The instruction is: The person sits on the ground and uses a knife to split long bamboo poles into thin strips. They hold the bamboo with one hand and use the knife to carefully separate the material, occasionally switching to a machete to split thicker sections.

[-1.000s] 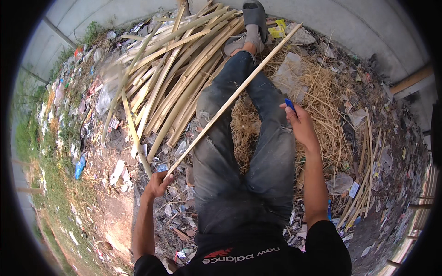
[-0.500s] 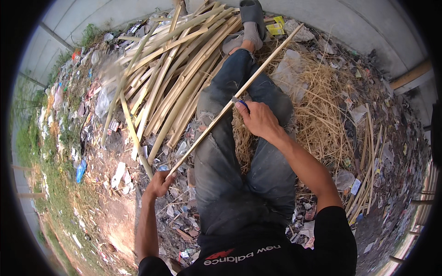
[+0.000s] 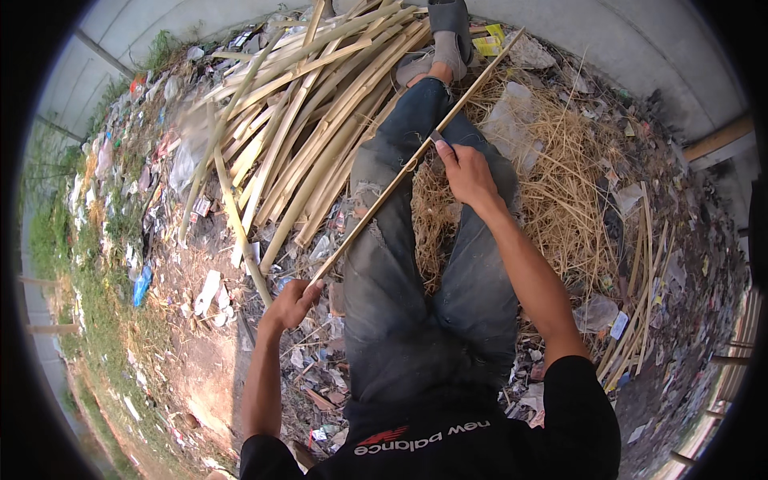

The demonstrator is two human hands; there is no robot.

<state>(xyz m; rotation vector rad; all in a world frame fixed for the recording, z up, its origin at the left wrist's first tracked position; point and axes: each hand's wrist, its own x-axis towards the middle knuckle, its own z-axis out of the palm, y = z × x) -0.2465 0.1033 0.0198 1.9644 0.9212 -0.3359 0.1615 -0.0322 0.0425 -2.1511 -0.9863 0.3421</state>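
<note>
A long, thin bamboo strip [image 3: 480, 82] lies slantwise over my thighs, its far tip up near my foot. My left hand [image 3: 290, 306] is closed round the strip's near end, beside my left thigh. Between my knees, my right hand [image 3: 470, 178] grips a small knife [image 3: 438, 138], its blade laid on the strip past the middle. The fingers hide most of the handle. A small curl of shaving seems to stand on the strip just below the blade.
A heap of split bamboo lengths [image 3: 320, 136] lies ahead on the left. Dry shavings [image 3: 560, 176] pile up beside my right leg, with thin finished-looking strips [image 3: 644, 280] farther right. Litter covers the ground; a grey wall [image 3: 616, 48] stands beyond my feet.
My right hand and the knife have moved farther up the strip, away from me. My left hand has shifted slightly right and forward, and the strip shows a darker face.
</note>
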